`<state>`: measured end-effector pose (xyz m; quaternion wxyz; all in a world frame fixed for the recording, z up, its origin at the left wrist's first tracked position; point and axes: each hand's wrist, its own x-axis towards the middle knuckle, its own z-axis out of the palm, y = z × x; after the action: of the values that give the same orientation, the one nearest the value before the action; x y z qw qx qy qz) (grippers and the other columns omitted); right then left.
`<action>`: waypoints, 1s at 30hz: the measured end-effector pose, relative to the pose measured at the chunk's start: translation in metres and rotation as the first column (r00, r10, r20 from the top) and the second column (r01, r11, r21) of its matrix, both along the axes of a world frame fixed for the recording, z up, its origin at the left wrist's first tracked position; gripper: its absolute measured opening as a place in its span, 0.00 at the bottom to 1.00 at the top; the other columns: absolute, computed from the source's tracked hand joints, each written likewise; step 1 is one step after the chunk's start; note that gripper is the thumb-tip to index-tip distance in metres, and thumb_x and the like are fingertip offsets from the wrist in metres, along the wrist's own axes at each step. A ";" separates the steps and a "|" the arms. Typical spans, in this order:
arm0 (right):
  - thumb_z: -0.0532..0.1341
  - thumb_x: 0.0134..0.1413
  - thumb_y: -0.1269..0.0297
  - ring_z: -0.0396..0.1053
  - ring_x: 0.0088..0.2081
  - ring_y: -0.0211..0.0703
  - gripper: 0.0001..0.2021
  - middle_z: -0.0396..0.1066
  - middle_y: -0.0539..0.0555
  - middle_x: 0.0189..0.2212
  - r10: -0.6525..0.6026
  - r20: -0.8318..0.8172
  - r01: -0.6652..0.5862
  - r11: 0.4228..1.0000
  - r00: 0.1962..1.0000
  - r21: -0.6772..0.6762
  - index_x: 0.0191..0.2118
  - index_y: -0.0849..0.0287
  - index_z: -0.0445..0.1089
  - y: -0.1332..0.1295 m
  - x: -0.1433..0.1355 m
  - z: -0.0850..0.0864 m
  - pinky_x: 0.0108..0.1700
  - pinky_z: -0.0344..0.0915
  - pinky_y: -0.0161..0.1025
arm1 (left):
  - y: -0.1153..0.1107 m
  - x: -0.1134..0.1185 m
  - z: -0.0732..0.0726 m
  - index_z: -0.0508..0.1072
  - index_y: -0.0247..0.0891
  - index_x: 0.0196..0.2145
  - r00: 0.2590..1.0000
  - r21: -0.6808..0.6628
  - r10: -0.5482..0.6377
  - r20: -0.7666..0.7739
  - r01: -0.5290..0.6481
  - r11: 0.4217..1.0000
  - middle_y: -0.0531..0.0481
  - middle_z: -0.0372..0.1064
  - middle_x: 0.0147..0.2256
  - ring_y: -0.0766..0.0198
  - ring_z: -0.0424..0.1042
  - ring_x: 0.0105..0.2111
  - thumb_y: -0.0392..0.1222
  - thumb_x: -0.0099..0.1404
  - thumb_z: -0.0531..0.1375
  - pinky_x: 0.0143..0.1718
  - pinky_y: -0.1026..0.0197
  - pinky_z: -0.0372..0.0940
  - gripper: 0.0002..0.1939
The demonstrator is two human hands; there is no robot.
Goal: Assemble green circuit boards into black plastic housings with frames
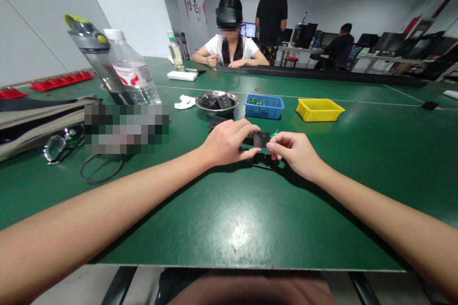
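Observation:
Between the thumb and fingers of my left hand (pixel 229 143) is a small flat black plastic piece (pixel 261 139) with tiny holes, held a little above the table. The fingertips of my right hand (pixel 295 152) are pinched at its right edge. A small green part (pixel 275 133) shows just behind those right fingers; whether they grip it I cannot tell. Beneath the hands lies another black piece (pixel 263 162), partly hidden. More black pieces (pixel 216 123) rest behind my left hand, beside a metal bowl (pixel 204 107) of black parts.
A blue bin (pixel 264 112) of small green parts and a yellow bin (pixel 318 113) stand beyond my hands. To the left are a water bottle (pixel 138 76), a tilted sports bottle (pixel 96 57) and a bag (pixel 43 126). A person (pixel 231 47) sits across the green table (pixel 214 219).

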<state>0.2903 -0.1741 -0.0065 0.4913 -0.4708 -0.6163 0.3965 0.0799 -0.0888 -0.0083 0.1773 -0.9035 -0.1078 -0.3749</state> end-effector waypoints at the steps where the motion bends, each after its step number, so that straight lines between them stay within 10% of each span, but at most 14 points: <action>1: 0.73 0.46 0.52 0.64 0.21 0.35 0.17 0.69 0.47 0.19 -0.003 -0.005 0.003 1.000 1.000 0.002 0.24 0.59 0.71 0.000 0.000 0.000 0.26 0.64 0.34 | 0.000 0.000 0.000 0.69 0.34 0.48 1.000 -0.008 0.009 -0.006 -0.009 1.000 0.46 0.76 0.37 0.60 0.76 0.34 0.52 0.71 0.59 0.34 0.60 0.67 0.18; 30: 0.72 0.46 0.51 0.64 0.21 0.35 0.16 0.69 0.47 0.20 0.005 -0.006 -0.005 1.000 1.000 -0.027 0.27 0.59 0.74 0.001 0.001 -0.002 0.25 0.63 0.35 | 0.002 -0.002 -0.001 0.69 0.35 0.48 1.000 -0.072 0.011 -0.015 -0.012 0.997 0.46 0.74 0.36 0.60 0.75 0.34 0.53 0.73 0.58 0.35 0.59 0.67 0.17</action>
<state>0.2910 -0.1728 -0.0082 0.4859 -0.4746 -0.6105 0.4073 0.0781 -0.0865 -0.0091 0.1476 -0.9114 -0.1251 -0.3631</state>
